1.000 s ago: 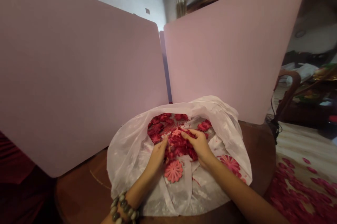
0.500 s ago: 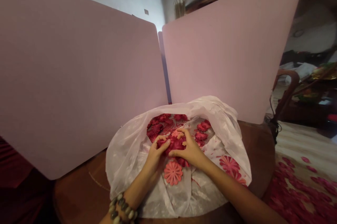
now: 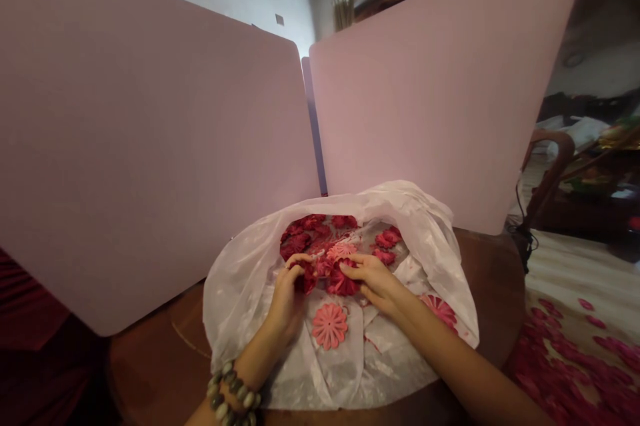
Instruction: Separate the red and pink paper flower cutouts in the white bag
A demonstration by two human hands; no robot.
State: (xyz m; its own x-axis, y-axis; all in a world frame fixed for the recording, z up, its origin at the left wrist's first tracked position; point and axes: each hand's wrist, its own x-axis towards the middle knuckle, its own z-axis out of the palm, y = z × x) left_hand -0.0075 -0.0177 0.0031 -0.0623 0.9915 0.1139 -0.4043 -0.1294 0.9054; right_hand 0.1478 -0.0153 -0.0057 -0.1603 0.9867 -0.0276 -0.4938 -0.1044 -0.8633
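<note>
My left hand [image 3: 289,287] is closed round a dark red petalled flower piece [image 3: 305,279]. My right hand [image 3: 375,279] pinches a red petalled flower [image 3: 342,281] between thumb and fingers, a little to the right of it. Both are inside the mouth of a white plastic bag [image 3: 240,293] spread on a round wooden table. A flat coral flower-shaped piece [image 3: 329,326] lies on the plastic below my hands. Just beyond my fingers sits a lighter coral flower piece [image 3: 342,251]. Red flowers [image 3: 297,244] are bunched deeper in the bag.
Pink flower pieces [image 3: 440,310] lie under my right forearm. Two tall pink panels [image 3: 165,146] stand behind the bag, left and right. Red petal-like pieces [image 3: 565,359] cover the floor at the right, near a wooden chair [image 3: 555,146]. The brown tabletop [image 3: 155,346] shows around the bag.
My hands have moved apart, and the red flowers they held together are now separate, one in each hand. The coral piece beyond them shows more fully.
</note>
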